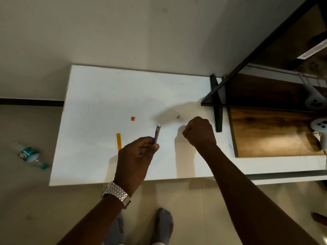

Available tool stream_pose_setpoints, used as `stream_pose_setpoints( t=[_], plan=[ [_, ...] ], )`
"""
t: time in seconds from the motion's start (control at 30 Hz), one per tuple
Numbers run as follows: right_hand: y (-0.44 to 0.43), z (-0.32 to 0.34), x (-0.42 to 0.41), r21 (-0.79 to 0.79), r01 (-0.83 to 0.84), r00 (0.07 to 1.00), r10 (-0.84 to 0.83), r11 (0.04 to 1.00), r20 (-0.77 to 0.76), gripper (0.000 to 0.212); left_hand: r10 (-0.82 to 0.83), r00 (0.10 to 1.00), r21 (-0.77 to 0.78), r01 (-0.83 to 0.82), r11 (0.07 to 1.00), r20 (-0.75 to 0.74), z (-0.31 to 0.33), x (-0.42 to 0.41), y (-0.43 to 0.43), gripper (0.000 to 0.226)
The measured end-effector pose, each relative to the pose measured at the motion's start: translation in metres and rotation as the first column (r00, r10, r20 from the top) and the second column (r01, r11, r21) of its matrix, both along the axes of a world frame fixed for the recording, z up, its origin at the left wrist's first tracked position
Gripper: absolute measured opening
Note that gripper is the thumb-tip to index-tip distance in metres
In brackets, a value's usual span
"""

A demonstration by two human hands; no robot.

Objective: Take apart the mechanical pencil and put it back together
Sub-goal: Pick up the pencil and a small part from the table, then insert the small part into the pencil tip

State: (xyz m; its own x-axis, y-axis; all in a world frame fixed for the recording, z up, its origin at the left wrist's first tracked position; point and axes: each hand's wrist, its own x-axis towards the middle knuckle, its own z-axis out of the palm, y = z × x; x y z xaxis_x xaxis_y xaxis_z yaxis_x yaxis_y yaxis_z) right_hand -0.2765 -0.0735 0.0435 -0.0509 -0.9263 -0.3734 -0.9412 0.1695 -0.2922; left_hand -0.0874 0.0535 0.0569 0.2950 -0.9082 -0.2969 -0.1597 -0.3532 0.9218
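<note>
My left hand [137, 156] grips the lower end of the mechanical pencil body [157, 133], a grey and blue barrel with a white far tip, pointing away from me above the white table [99, 96]. My right hand [200, 132] is closed in a fist to its right; whether anything small is pinched in it is hidden. A small grey metal part [178, 117] lies on the table just beyond the right hand. An orange eraser-like piece [132, 118] lies further left. A yellow lead case [119, 141] lies beside my left hand.
A black-framed wooden shelf [265, 96] stands on the right of the table, with white controllers [314, 99] on it. A black bar [216, 105] lies by the shelf. A plastic bottle [28, 154] lies on the floor at left. My feet [163, 225] are below the table edge.
</note>
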Motion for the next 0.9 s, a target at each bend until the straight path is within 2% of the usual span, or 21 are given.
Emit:
stream_pose_setpoints(
  t=[0.07, 0.13, 0.17, 0.2, 0.3, 0.4, 0.7, 0.9],
  plan=[
    [-0.001, 0.014, 0.005, 0.024, 0.115, 0.945, -0.117, 0.993, 0.304, 0.014, 0.002, 1.0, -0.004, -0.002, 1.0, -0.03, 0.0, 0.0, -0.001, 0.011],
    [0.003, 0.035, 0.017, 0.124, 0.198, 0.754, -0.232, 0.972, 0.614, 0.013, 0.005, 0.999, -0.011, -0.006, 1.0, -0.034, -0.002, 0.001, -0.002, 0.011],
    [0.005, 0.044, 0.023, 0.149, 0.174, 0.677, -0.228, 0.973, 0.7, 0.017, 0.001, 1.0, -0.016, -0.001, 1.0, -0.023, -0.003, 0.001, -0.003, 0.011],
    [0.008, 0.053, 0.03, 0.138, 0.127, 0.643, -0.188, 0.982, 0.743, 0.02, -0.006, 1.0, -0.02, 0.005, 1.0, -0.011, -0.004, 0.001, -0.003, 0.012],
    [0.017, 0.07, 0.048, 0.081, 0.03, 0.626, -0.082, 0.996, 0.775, 0.021, -0.013, 1.0, -0.028, 0.013, 1.0, 0.005, -0.003, 0.002, -0.005, 0.017],
    [0.022, 0.075, 0.056, 0.083, -0.018, 0.657, -0.051, 0.996, 0.752, 0.018, -0.002, 1.0, -0.025, 0.003, 1.0, 0.023, -0.002, 0.004, -0.007, 0.019],
    [0.025, 0.076, 0.058, 0.06, -0.03, 0.735, -0.019, 0.998, 0.678, 0.017, -0.013, 0.998, -0.024, 0.015, 1.0, 0.058, -0.003, 0.007, -0.007, 0.021],
    [0.024, 0.071, 0.056, 0.074, -0.035, 0.747, -0.023, 0.997, 0.665, 0.018, -0.01, 0.997, -0.022, 0.012, 1.0, 0.08, -0.003, 0.009, -0.006, 0.021]
  ],
)
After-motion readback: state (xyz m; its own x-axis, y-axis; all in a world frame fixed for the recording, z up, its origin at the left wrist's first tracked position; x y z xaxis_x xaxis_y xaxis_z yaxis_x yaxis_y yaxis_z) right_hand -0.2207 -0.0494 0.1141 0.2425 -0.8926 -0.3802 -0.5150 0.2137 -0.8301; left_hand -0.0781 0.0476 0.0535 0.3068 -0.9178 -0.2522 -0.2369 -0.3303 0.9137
